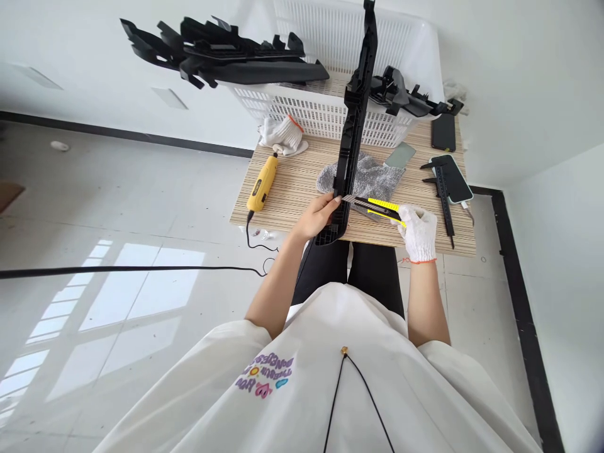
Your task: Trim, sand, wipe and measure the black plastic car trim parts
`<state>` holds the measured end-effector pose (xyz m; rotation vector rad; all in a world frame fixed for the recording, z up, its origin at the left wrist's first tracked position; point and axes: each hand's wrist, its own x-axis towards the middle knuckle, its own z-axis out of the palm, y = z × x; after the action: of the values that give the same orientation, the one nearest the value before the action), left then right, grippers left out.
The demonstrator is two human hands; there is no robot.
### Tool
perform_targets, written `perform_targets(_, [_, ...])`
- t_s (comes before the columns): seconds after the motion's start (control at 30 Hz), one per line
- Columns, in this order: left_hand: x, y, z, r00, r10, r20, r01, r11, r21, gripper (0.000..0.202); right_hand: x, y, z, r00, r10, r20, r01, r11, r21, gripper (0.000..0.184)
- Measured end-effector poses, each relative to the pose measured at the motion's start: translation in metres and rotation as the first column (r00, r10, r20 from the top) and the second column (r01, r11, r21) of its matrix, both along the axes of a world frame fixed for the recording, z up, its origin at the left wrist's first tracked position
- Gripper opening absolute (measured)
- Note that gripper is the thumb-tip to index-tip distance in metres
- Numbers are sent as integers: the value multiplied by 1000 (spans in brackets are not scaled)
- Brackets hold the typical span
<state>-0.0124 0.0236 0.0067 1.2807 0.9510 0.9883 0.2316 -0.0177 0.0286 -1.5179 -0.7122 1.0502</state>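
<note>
My bare left hand (317, 217) is closed around the lower end of a long black plastic trim part (353, 129). The part stands tilted up and away from me, its far end passing over the white basket. In a white knit glove, my right hand (419, 233) grips a yellow and black utility knife (383, 209). Its blade is out and points left, with the tip at the part's edge close to my left fingertips. Whether the blade touches the plastic I cannot tell. Beneath them a grey cloth (372, 176) lies crumpled on the table.
A white perforated basket (302, 107) holds several black plastic parts (255, 69) that jut over its rim. On the wood-grain table (292, 189) lie a yellow rotary tool (262, 182) with a cord, a white glove (283, 133), a caliper (443, 201), a phone (455, 176) and a dark phone (443, 133).
</note>
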Motion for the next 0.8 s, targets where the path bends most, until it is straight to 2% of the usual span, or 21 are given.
perform_targets(0.2, [2, -2, 5, 994, -68, 85, 76, 993, -88, 56, 2, 1, -2, 999, -39, 8, 39, 999, 15, 26])
perform_targets(0.3, [3, -3, 6, 992, -62, 109, 74, 991, -109, 53, 3, 2, -2, 1000, -3, 17, 3, 1000, 6, 25])
perform_targets(0.5, [2, -1, 2, 992, -58, 116, 71, 991, -112, 53, 4, 4, -5, 999, -52, 0, 52, 999, 16, 29])
perform_targets(0.8, [3, -3, 5, 992, -42, 120, 56, 991, -119, 60, 0, 0, 0, 1000, 14, 15, -14, 1000, 18, 25])
